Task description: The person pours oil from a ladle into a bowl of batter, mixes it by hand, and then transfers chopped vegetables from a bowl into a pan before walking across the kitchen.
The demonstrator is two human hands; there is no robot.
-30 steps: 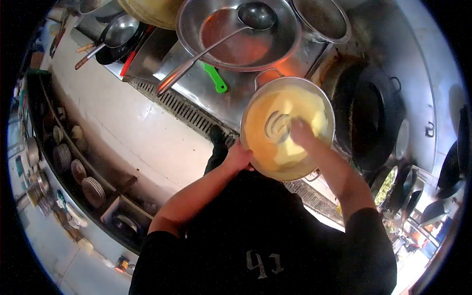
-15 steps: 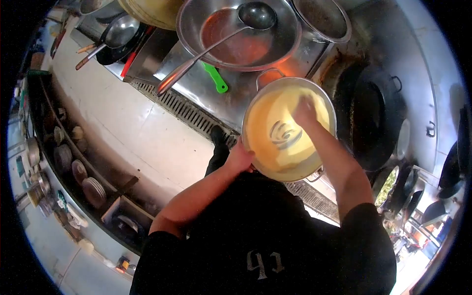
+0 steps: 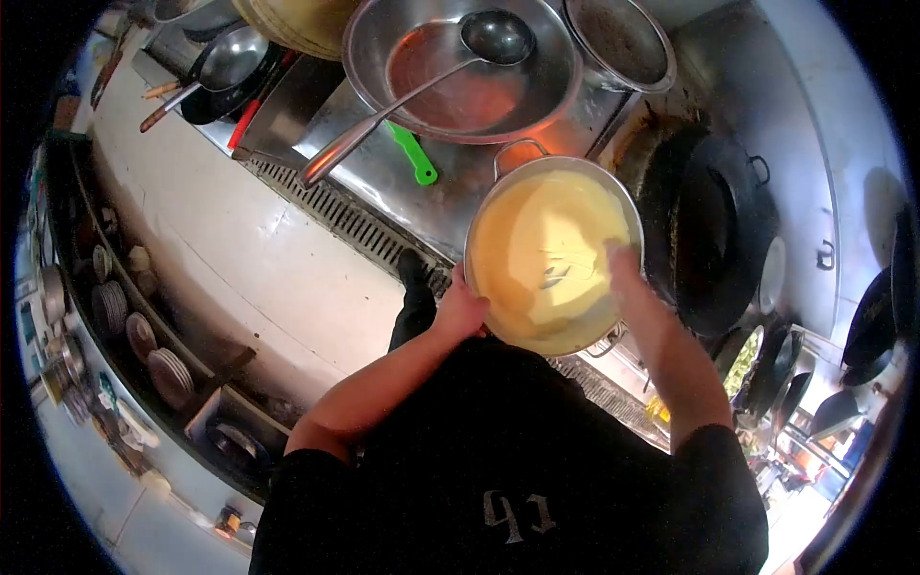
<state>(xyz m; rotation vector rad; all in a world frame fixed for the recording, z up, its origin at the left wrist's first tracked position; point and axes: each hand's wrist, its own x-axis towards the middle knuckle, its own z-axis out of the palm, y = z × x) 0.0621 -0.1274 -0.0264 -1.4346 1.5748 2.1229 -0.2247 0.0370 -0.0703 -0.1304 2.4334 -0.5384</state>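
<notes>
A round metal pot [image 3: 471,222] with loop handles holds smooth pale-yellow batter [image 3: 522,230]. My left hand [image 3: 462,309] is closed on the pot's near left rim. Over the right side of the batter, my right hand [image 3: 625,271] is closed and blurred by motion. Thin curved wires of what appears to be a whisk [image 3: 567,265] show at the batter's surface beside that hand. The whisk's handle is hidden in my fist.
Beyond the pot stands a wide steel basin [image 3: 369,72] with a ladle [image 3: 422,91] resting in it. A green-handled tool [image 3: 419,163] lies on the steel counter. To the right is a large dark wok [image 3: 714,230]. Stacked plates [image 3: 171,376] sit on the left shelf.
My right hand has swept from the far part of the pot toward its right, near side, and the wires have shifted in the batter. My left hand keeps hold of the rim.
</notes>
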